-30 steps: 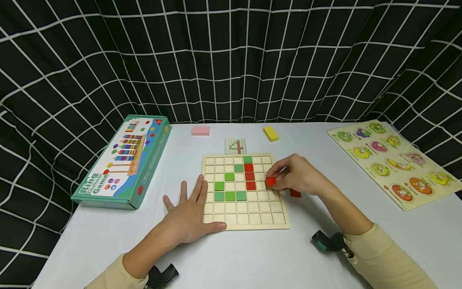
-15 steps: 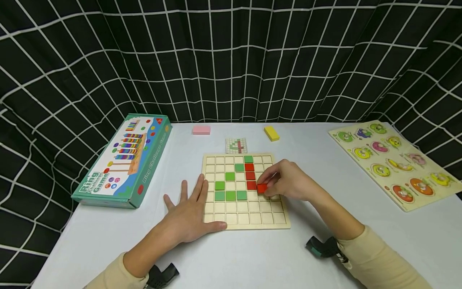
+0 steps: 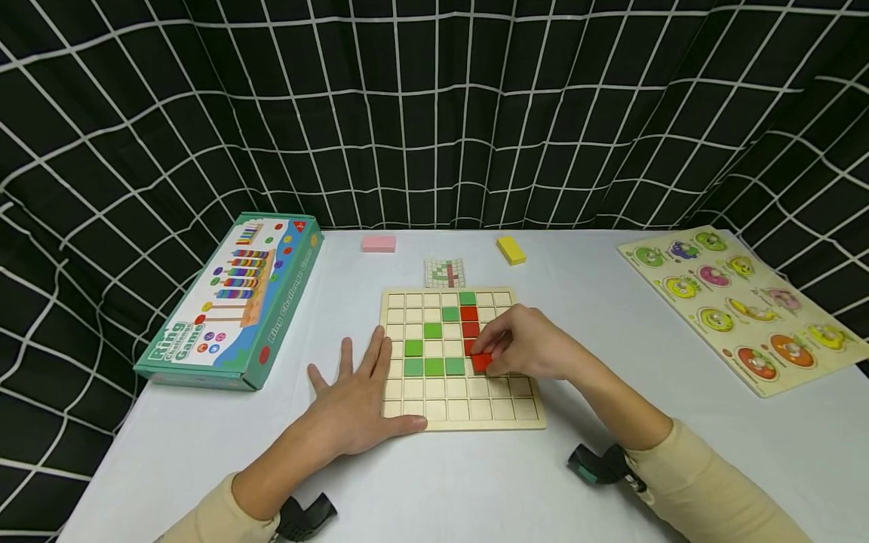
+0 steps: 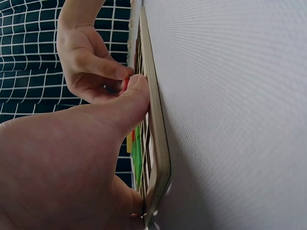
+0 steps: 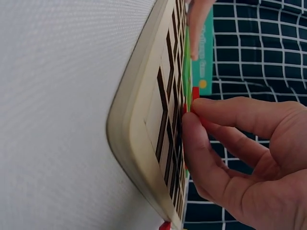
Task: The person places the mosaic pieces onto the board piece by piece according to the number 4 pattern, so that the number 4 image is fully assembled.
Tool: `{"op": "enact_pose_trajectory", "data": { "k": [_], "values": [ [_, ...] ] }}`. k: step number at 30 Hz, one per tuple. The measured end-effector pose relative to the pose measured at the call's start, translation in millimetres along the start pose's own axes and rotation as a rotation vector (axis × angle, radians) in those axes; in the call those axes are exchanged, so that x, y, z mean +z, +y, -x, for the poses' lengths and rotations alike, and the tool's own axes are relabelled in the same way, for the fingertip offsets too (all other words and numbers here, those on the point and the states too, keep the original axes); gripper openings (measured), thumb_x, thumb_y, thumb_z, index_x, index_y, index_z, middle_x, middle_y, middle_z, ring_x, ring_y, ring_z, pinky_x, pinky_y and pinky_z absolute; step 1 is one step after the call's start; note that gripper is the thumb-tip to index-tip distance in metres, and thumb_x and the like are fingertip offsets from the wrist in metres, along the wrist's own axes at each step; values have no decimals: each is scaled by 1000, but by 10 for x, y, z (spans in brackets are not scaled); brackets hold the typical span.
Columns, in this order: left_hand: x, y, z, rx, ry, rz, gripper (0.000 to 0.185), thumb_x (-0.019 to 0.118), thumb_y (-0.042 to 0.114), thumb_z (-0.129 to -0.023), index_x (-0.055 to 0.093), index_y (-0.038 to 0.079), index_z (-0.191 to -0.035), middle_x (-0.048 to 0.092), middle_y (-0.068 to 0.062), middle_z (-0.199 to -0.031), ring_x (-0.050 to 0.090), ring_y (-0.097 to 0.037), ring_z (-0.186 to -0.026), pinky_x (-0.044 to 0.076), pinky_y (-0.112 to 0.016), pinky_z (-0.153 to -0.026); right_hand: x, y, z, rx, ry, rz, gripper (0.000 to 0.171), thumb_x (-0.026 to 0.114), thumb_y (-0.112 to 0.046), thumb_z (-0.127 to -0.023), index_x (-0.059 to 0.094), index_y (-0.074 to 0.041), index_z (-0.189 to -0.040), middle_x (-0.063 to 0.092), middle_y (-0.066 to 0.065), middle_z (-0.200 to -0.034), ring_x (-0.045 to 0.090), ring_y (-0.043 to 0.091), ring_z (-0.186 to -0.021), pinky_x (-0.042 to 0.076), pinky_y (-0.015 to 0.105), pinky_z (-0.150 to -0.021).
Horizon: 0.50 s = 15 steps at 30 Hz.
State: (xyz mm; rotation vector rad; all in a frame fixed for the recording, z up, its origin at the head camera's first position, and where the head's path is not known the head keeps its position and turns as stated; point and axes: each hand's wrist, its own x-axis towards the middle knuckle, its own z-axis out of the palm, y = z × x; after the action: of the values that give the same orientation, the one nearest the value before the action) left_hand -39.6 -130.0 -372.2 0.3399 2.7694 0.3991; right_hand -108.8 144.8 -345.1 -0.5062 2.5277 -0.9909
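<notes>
My right hand (image 3: 526,345) pinches a red square tile (image 3: 481,363) between thumb and fingers. The tile is low over the wooden grid board (image 3: 468,415), just below a column of red tiles (image 3: 470,329) and right of a row of green tiles (image 3: 433,367). More green tiles climb in a diagonal to the top of that column. My left hand (image 3: 356,411) lies spread at the board's left side, its thumb on the front edge and its fingers along the left edge. In the right wrist view, the pinched tile (image 5: 195,93) shows past my fingertips.
A small pattern card (image 3: 444,273) lies behind the board, with a pink block (image 3: 378,243) and a yellow block (image 3: 511,250) farther back. A green game box (image 3: 234,302) stands left; a fruit puzzle board (image 3: 740,302) lies right. A red tile (image 5: 165,225) sits by the board's edge.
My right hand has carried the red tile leftward across the board, from its right side to just below the red column. My left hand has stayed in place.
</notes>
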Motion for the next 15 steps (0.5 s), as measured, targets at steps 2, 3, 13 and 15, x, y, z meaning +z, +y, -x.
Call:
{"op": "enact_pose_trajectory", "data": {
  "k": [2, 3, 13, 15],
  "values": [
    [-1, -1, 0, 2, 1, 2, 126, 68, 79, -81, 13, 6, -167, 1, -8, -177, 6, -57, -156, 7, -94, -100, 5, -4, -6, -8, -5, 13, 25, 85, 6, -72, 81, -10, -91, 72, 1, -80, 65, 14, -77, 56, 30, -73],
    [-2, -2, 0, 3, 1, 4, 126, 68, 79, -82, 13, 6, -167, 1, -9, -177, 5, -57, -156, 7, -94, -100, 9, -7, -8, -12, -9, 17, 25, 85, 6, -72, 80, -10, -92, 73, 1, -80, 65, 14, -77, 56, 30, -74],
    [-2, -4, 8, 1, -3, 9, 125, 68, 78, -82, 13, 6, -168, 0, -8, -177, 5, -57, -157, 6, -94, -100, 50, -43, -41, 5, -14, 43, 26, 85, 6, -71, 80, -11, -90, 71, 1, -79, 62, 13, -75, 55, 30, -74],
    [0, -4, 6, 2, -2, 7, 125, 68, 79, -82, 13, 6, -168, 0, -8, -177, 5, -57, -157, 6, -94, -100, 55, -52, -43, 8, -18, 44, 26, 85, 6, -70, 80, -11, -89, 71, 1, -79, 62, 13, -75, 55, 29, -74]
  ]
}}
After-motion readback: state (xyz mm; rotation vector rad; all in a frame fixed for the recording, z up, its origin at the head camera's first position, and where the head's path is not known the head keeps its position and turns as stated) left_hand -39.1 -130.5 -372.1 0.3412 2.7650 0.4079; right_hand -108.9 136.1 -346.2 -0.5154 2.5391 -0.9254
